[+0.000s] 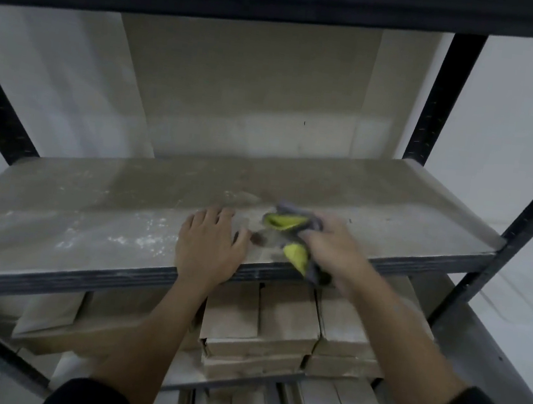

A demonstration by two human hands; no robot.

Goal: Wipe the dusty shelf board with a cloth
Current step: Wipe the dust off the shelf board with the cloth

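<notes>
My right fingers (312,237) bunch around the yellow-and-grey cloth (291,238) at the front edge of the dusty shelf board (89,213); my left hand (209,248) lies flat beside it, fingers straight; brown boxes (276,330) sit stacked below.

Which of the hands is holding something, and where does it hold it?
The right hand grips the bunched yellow-and-grey cloth at its right side. The left hand lies flat on the shelf board, holding nothing.
</notes>
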